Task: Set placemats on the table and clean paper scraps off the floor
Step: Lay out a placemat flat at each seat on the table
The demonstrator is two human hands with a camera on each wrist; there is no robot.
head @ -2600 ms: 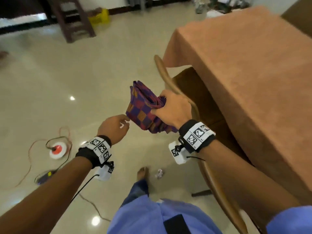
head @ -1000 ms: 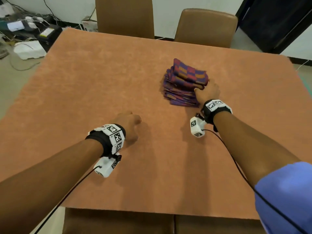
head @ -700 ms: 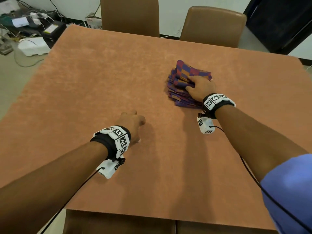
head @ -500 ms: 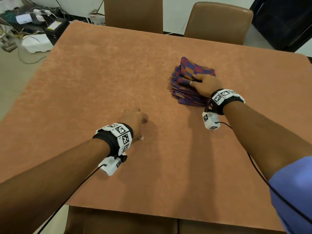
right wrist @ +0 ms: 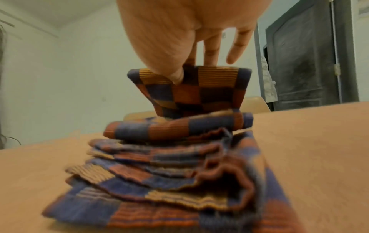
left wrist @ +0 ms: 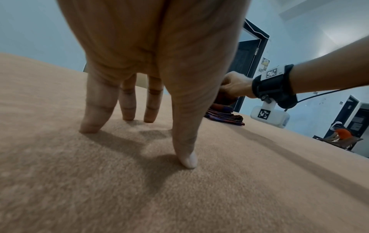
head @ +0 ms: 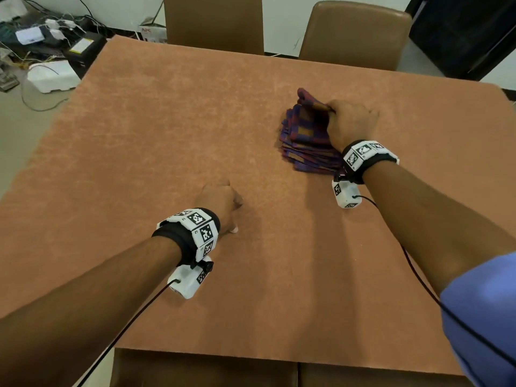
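A stack of folded checkered placemats point(head: 305, 143) in purple, red and orange lies on the orange-covered table point(head: 167, 129), right of centre. My right hand point(head: 350, 122) pinches the top placemat point(right wrist: 191, 88) between thumb and fingers and lifts its edge off the stack point(right wrist: 159, 173). My left hand point(head: 220, 205) rests near the table's middle, its straight fingertips point(left wrist: 187, 160) touching the cloth, holding nothing. From the left wrist view the right hand point(left wrist: 235, 86) shows over the stack point(left wrist: 223, 115).
Two brown chairs point(head: 354, 34) stand at the far side of the table, and two chair backs point(head: 201, 370) at the near edge. Cables, a white box point(head: 51, 75) and electronics lie on the floor at far left. A dark door point(head: 460, 34) is at far right.
I turned from the floor beside the chair to the table, where the placemats now lie as a stack. My right hand went from resting on it to pinching and lifting the top mat.
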